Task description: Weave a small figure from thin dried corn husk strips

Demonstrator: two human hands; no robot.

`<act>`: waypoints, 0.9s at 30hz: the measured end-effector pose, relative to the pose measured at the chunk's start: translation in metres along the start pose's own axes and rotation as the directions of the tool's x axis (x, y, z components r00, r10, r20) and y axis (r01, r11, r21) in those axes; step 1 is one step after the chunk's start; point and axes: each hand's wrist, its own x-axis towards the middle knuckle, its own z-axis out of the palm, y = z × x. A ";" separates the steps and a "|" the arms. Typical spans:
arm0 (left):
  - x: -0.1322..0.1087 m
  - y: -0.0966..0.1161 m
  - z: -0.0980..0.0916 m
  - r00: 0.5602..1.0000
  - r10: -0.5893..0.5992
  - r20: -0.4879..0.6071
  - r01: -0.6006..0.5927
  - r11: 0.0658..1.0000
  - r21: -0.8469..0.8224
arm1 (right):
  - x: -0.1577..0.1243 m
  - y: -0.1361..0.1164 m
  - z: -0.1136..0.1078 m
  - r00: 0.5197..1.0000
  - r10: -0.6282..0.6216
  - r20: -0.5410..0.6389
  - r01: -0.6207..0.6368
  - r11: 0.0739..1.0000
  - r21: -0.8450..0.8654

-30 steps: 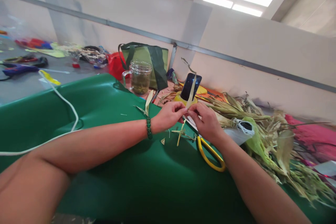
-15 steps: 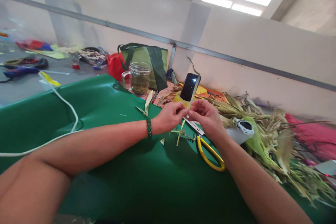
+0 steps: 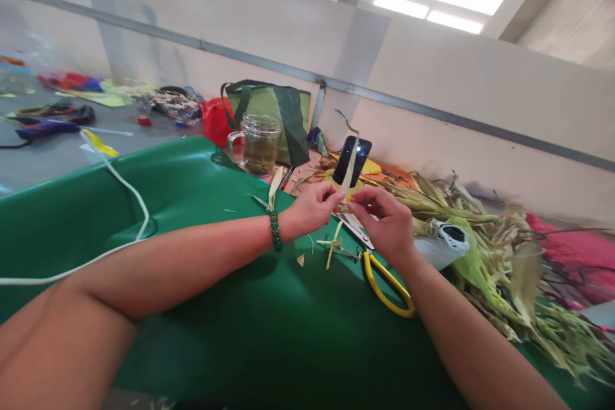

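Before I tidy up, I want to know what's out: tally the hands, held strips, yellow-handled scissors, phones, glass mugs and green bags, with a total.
Hands, left hand and right hand: 2
Pale strip, held: 1
Yellow-handled scissors: 1
Phone: 1
Glass mug: 1
Green bag: 1
Total: 7

Green cover [image 3: 230, 339]: smooth, glossy, vinyl-like
Husk strip [image 3: 352, 163]: dry, papery, matt
Scissors [image 3: 390, 284]: metal blades, smooth yellow plastic-looking handles
Mug [image 3: 261, 144] by the cover's far edge: clear, glossy glass
Phone [image 3: 341, 170]: dark, mirror-glossy screen
Husk heap [image 3: 524, 272] along the cover's right edge: rough, wrinkled, mostly matt
Bracelet [image 3: 275, 230]: shiny green beads
Bag [image 3: 293, 122]: matt, fabric-like
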 end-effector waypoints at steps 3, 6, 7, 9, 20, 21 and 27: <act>-0.002 0.004 0.001 0.999 -0.040 -0.010 0.040 0.999 -0.032 | -0.002 0.000 0.001 0.968 -0.252 0.024 0.251 0.948 -0.196; -0.003 0.005 0.003 0.994 -0.103 0.035 0.106 0.990 -0.094 | -0.001 0.002 0.001 0.933 -0.354 0.066 0.357 0.890 -0.284; -0.003 0.004 0.004 0.992 -0.116 0.045 0.121 0.986 -0.113 | -0.001 0.002 0.001 0.928 -0.364 0.078 0.370 0.880 -0.297; -0.003 0.003 0.005 0.991 -0.126 0.039 0.131 0.981 -0.144 | 0.000 0.003 0.000 0.925 -0.367 0.101 0.379 0.871 -0.311; -0.005 -0.001 0.006 0.994 -0.108 0.011 0.108 0.973 -0.206 | -0.002 0.001 -0.001 0.996 -0.066 0.054 0.075 0.978 -0.193; -0.005 0.000 0.006 0.993 -0.116 0.012 0.116 0.966 -0.229 | -0.002 -0.001 -0.002 0.999 0.002 0.045 0.006 0.988 -0.157; -0.004 0.005 0.002 0.990 -0.123 0.070 0.139 0.936 -0.324 | 0.000 -0.006 -0.001 0.966 0.246 0.083 -0.251 0.966 0.054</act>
